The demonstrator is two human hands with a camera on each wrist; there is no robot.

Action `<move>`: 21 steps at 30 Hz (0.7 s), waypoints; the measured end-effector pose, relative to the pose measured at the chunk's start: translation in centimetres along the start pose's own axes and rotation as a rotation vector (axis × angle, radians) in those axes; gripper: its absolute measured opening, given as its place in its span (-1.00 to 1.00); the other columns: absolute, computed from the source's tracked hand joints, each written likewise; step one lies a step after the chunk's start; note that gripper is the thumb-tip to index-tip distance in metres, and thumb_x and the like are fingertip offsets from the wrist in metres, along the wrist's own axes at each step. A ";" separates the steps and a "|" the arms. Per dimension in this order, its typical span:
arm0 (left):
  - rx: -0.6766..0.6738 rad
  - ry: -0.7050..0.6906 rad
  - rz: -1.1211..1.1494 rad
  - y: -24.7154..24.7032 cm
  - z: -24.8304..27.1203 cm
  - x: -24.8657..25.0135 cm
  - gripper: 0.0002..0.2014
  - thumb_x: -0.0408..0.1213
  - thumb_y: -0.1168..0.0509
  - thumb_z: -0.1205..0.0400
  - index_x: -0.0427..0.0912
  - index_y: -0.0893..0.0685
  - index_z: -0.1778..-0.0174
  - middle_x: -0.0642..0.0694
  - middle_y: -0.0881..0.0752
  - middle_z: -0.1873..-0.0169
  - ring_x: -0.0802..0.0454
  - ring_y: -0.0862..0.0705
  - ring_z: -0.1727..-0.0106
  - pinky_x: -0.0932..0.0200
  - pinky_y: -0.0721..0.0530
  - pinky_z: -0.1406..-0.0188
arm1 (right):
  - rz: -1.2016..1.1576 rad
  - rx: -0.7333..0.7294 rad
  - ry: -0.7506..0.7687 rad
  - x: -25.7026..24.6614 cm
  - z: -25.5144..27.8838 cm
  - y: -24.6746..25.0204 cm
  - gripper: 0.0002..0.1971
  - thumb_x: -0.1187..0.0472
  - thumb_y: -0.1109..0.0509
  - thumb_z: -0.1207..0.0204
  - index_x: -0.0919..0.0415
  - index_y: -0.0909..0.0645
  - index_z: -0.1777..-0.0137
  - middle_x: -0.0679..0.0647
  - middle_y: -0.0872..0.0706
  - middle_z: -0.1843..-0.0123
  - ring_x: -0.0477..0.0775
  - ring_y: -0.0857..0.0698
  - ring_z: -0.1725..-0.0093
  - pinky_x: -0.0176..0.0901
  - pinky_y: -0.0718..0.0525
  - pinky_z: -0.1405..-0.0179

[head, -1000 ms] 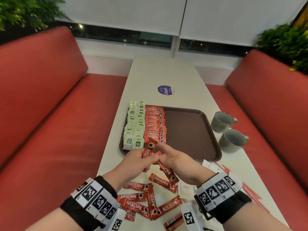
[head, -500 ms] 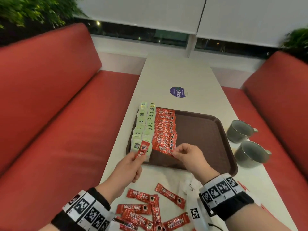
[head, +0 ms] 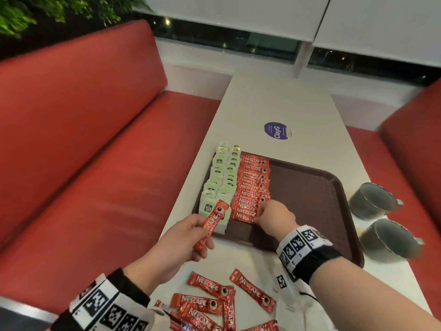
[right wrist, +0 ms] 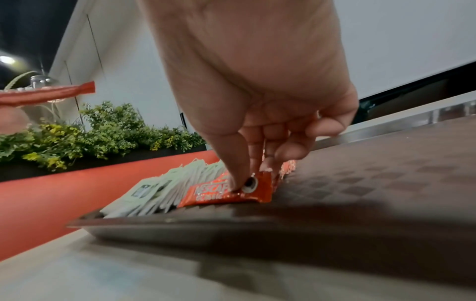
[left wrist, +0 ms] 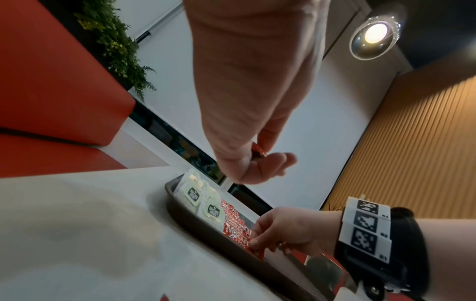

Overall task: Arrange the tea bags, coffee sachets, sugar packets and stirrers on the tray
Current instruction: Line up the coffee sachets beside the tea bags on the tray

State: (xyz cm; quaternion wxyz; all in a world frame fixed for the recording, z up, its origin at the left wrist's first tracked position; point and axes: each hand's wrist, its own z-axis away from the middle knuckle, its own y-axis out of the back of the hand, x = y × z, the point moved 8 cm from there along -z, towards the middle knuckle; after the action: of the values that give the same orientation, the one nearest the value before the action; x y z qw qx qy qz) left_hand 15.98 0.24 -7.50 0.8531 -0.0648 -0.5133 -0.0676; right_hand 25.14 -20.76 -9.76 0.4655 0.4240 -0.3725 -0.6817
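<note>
One sachet (head: pixel 216 218) in left fingers (head: pixel 191 226), label legible in head view only

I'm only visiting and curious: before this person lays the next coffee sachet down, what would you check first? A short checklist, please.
1. Front sachet settled in the red row on the tray: ok, it lies flat.
2. Right hand free: not ok, it pinches that sachet's end.
3. Next sachet ready: ok, the left hand holds it in the air, printed side up.
4. Room ahead of the row: ok, bare tray shows before the near rim.
5. More to place afterwards: ok, loose sachets lie on the table.
</note>
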 end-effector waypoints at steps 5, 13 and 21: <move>0.059 -0.105 -0.197 0.5 0.7 1.0 -0.84 -0.35 -0.16 -0.70 -0.07 -0.65 -0.01 -0.10 -0.73 0.30 0.13 -0.57 0.46 0.27 -0.47 0.46 | -0.169 0.160 0.166 -2.1 2.1 2.5 -0.77 0.02 -0.24 -0.64 0.08 -0.55 0.20 -0.01 -0.67 0.22 0.06 -0.67 0.15 -0.03 -0.61 0.06; 0.030 -0.202 -0.540 -0.9 1.9 0.8 -0.87 -0.25 -0.23 -0.67 0.08 -0.65 0.03 0.00 -0.74 0.21 0.19 -0.61 0.41 0.33 -0.54 0.46 | -0.483 -0.041 0.496 -4.6 10.1 1.7 -0.74 0.25 -0.51 -0.47 -0.17 -0.63 0.29 -0.27 -0.66 0.44 -0.35 -0.55 0.41 -0.50 -0.46 0.36; 0.098 -0.197 -0.539 1.5 3.7 -0.5 -0.83 -0.15 -0.32 -0.62 0.12 -0.62 -0.12 0.12 -0.70 0.05 0.08 -0.73 0.11 0.18 -0.67 0.08 | -0.589 0.102 0.059 3.4 5.9 1.6 -0.88 0.28 -0.45 -0.50 0.15 -0.71 0.27 0.05 -0.77 0.27 0.04 -0.69 0.21 -0.01 -0.67 0.01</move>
State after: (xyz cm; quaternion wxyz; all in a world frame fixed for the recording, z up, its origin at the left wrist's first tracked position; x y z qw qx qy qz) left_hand 12.83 2.40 -6.29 0.7525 0.1091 -0.5950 -0.2604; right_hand 19.49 -23.81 -6.97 0.2362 0.5563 -0.2537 -0.7552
